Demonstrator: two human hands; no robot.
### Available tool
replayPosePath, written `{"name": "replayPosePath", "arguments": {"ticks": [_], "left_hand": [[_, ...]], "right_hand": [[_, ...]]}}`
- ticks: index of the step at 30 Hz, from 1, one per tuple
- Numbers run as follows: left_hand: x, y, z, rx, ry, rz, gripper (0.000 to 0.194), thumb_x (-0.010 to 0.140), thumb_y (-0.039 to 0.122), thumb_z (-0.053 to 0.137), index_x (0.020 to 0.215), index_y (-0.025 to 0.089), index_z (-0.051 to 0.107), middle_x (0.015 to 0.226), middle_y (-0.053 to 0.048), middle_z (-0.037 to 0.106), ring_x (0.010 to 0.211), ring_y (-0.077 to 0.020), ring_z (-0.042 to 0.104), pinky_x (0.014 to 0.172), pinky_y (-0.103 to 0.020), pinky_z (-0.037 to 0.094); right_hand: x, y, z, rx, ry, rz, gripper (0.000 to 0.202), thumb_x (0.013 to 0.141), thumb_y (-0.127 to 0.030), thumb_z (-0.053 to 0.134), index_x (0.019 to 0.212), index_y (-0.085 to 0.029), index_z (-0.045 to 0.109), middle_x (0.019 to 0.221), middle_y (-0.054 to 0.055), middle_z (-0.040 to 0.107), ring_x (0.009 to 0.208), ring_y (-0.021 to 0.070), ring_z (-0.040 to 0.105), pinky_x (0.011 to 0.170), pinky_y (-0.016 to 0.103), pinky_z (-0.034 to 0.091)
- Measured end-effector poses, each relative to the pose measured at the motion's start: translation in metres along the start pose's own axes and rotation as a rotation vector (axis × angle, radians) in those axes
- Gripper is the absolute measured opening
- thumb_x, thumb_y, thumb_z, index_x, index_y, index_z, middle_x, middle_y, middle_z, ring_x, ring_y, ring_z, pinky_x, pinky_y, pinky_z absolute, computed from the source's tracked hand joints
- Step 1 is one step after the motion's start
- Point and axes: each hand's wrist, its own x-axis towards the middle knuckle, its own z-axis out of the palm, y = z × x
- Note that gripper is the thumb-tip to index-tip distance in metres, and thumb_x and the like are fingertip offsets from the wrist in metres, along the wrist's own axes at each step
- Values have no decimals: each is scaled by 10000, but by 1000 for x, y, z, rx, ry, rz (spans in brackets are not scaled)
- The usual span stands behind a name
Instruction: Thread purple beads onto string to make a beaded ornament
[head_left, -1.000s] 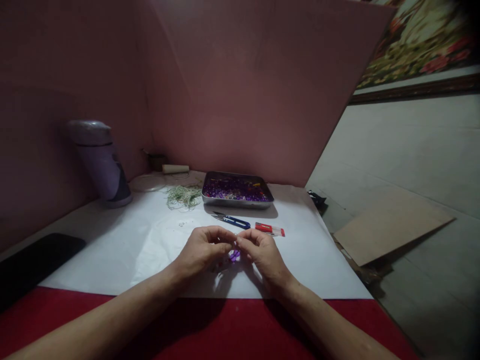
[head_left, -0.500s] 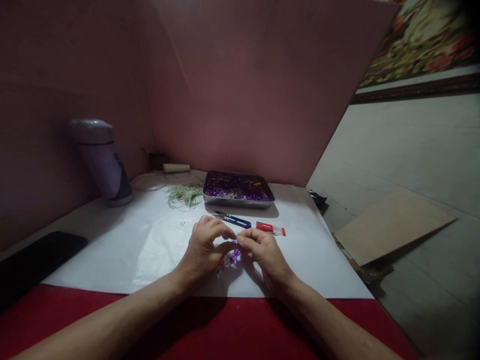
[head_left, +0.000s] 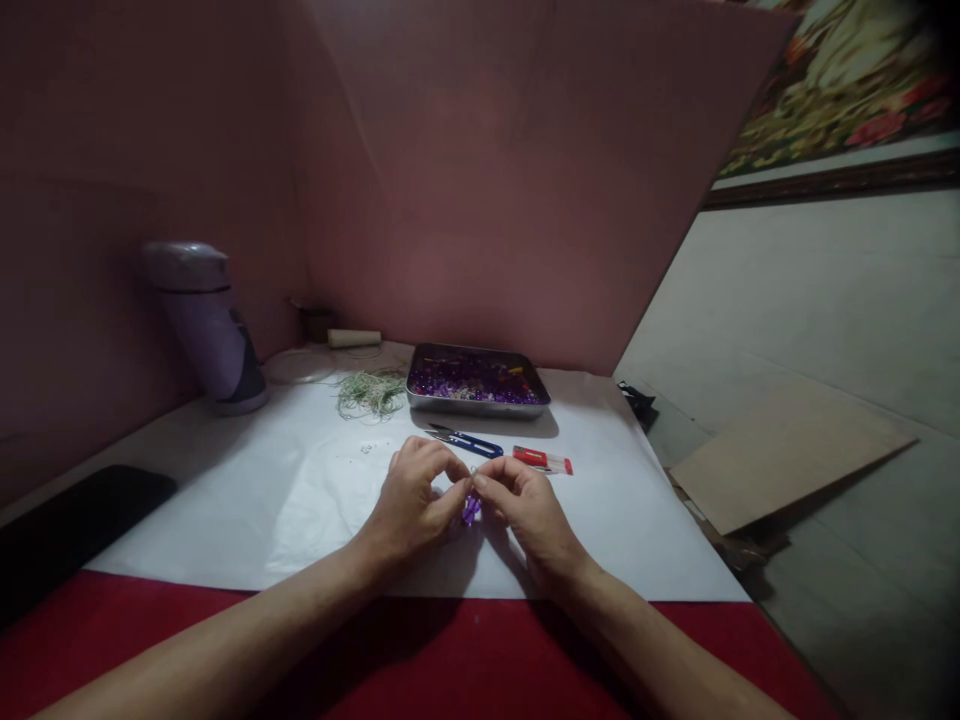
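Note:
My left hand and my right hand meet over the white sheet, thumbs and forefingers pinched close together. Between them hangs a purple beaded piece, with a small pale loop or ring showing at the fingertips above it. Both hands are closed on the top of this piece; the exact grip points are too small to make out. Just beyond the fingers lie blue thread snips and a small red-and-clear case. Behind them stands a metal tray of purple beads.
A tangle of pale green thread lies left of the tray, near a cream-coloured roll. A purple tumbler stands at the left, with a black flat object nearer. White paper covers the red tabletop; pink walls rise behind.
My left thumb and fingers have closed in nearer the right fingertips. The beaded piece has turned, and its clear and red beads are now hidden behind the left hand.

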Motion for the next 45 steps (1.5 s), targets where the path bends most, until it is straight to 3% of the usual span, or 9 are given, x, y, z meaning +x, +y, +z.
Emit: {"name": "replayPosePath", "arguments": {"ticks": [12,20,27,30,36,41,45], "left_hand": [[1,-2,-2,-94,-78,-175,92,721,192,556,633,186,584,784,-38,588,884,-208,482,743,-312,427],[1,-2,-4,-108,-73,-169,117,723,223,553,627,181,604,757,-32,582,879,-202,501,722,-290,444],[1,-3,-2,-418,-147,-401,180,730,328,585,693,153,564,759,-7,547,485,-85,503,430,-209,411],[1,-3,-2,-465,-132,-376,160,711,307,615,696,150,589,690,-2,565,481,-90,509,437,-206,413],[0,-3,-2,-508,-67,-349,135,694,280,632,647,154,624,745,-24,604,520,-99,534,459,-205,412],[2,1,-3,-486,-136,-416,178,726,320,604,673,151,601,700,-11,583,484,-94,517,446,-212,414],[3,4,-4,-522,-178,-445,251,713,387,613,663,146,564,733,-8,561,443,-80,502,402,-210,391]], "right_hand": [[2,7,-1,-102,-62,-113,112,715,-249,631,691,-157,573,655,-24,549,634,115,487,630,246,390],[4,11,-1,-118,-74,-152,129,727,-250,630,673,-155,562,639,-25,540,618,109,475,602,233,387],[3,11,-2,-92,-83,-108,151,722,-272,654,674,-146,585,627,-18,565,610,110,493,587,235,390],[3,10,-2,-91,-69,-99,163,710,-284,668,667,-146,591,619,-16,577,602,112,501,577,237,396],[4,9,-2,-111,-34,-87,196,676,-309,699,648,-136,613,612,-6,592,584,110,513,574,244,404],[4,8,-2,-86,-38,-16,239,726,-367,650,718,-134,596,583,-4,578,485,94,481,465,221,372],[4,8,-1,-66,-41,-83,238,742,-380,640,744,-151,574,630,-11,578,514,90,485,479,210,377]]}}
